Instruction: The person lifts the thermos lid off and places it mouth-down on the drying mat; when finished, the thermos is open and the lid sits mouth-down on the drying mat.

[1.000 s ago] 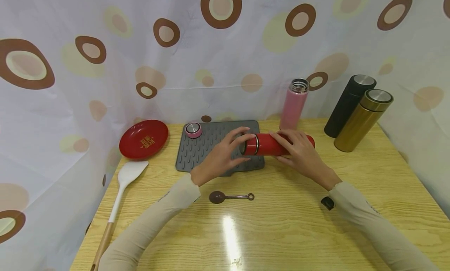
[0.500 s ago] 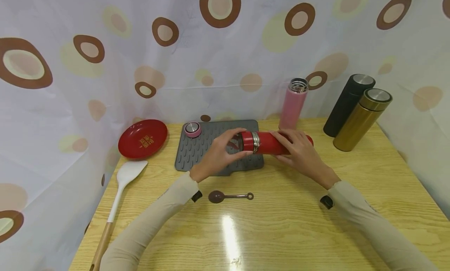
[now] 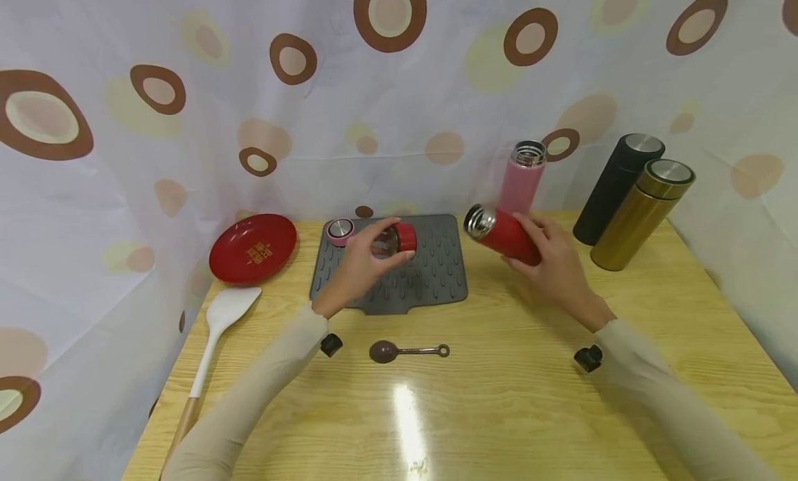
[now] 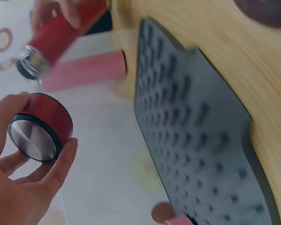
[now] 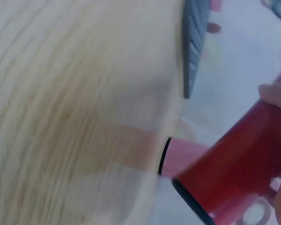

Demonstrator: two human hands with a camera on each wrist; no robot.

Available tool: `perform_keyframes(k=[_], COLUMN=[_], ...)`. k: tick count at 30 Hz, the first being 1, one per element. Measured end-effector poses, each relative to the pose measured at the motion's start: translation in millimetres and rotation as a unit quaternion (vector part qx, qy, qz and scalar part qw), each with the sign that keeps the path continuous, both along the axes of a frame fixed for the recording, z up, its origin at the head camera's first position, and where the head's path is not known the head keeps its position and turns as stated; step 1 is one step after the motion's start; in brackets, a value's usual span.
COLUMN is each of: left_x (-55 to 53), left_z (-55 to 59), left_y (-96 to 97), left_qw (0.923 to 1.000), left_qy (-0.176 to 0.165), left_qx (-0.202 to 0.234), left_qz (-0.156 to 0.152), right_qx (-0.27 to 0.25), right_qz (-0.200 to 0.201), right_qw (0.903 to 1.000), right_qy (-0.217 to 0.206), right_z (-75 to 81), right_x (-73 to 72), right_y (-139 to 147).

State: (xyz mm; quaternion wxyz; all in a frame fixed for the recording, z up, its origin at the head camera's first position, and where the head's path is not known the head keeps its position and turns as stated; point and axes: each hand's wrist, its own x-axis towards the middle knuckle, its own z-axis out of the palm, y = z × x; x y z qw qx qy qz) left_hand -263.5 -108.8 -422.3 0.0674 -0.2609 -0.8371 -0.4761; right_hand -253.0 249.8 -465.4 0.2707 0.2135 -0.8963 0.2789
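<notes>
My left hand [image 3: 360,265] holds a red thermos lid [image 3: 406,237] by its sides over the grey drying mat. In the left wrist view the lid [image 4: 47,119] shows a silver disc on its top face, with thumb and fingers around the rim. My right hand [image 3: 557,269] grips the red thermos body [image 3: 508,235], tilted with its bare metal mouth up and toward the left. Its dark-edged base [image 5: 210,199] points downward in the right wrist view. Behind the red body stands an open pink thermos [image 3: 522,179]; its pink lid [image 3: 340,231] lies on the mat's back left corner.
The grey drying mat [image 3: 430,287] lies at the back middle of the wooden table. Black [image 3: 607,197] and gold thermoses [image 3: 636,221] stand at back right. A red plate [image 3: 249,252] and a white spatula [image 3: 218,321] are at left. A brown spoon [image 3: 386,351] lies in front.
The red lid has come off the thermos. My left hand has drawn it leftward, while my right hand has tilted the body mouth-up. The other things have stayed in place.
</notes>
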Motion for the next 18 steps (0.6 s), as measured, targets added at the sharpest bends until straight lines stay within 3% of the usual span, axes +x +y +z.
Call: perform_keyframes(k=[5, 11, 15, 18], left_x=[-4.2, -8.8, -14.9, -19.1], left_z=[-5.5, -17.0, -24.5, -29.2], left_y=[-23.8, -34.8, -45.1, -56.1], left_qw=[0.9957, 0.9824, 0.9727, 0.9635], left_qy=[-0.004, 0.03, 0.065, 0.066], left_qx=[-0.087, -0.18, -0.214, -0.246], left_qz=[0.03, 0.042, 0.064, 0.084], right_qx=[-0.106, -0.171, -0.232, -0.277], right_qz=[-0.063, -0.076, -0.089, -0.096], right_qw=[0.9916, 0.9796, 0.9631, 0.9485], right_qy=[-0.039, -0.073, -0.102, -0.121], right_z=[7.5, 8.0, 1.7, -3.5], right_x=[-5.7, -10.6, -15.5, -19.9], right_y=[20.5, 26.6, 28.2, 30.7])
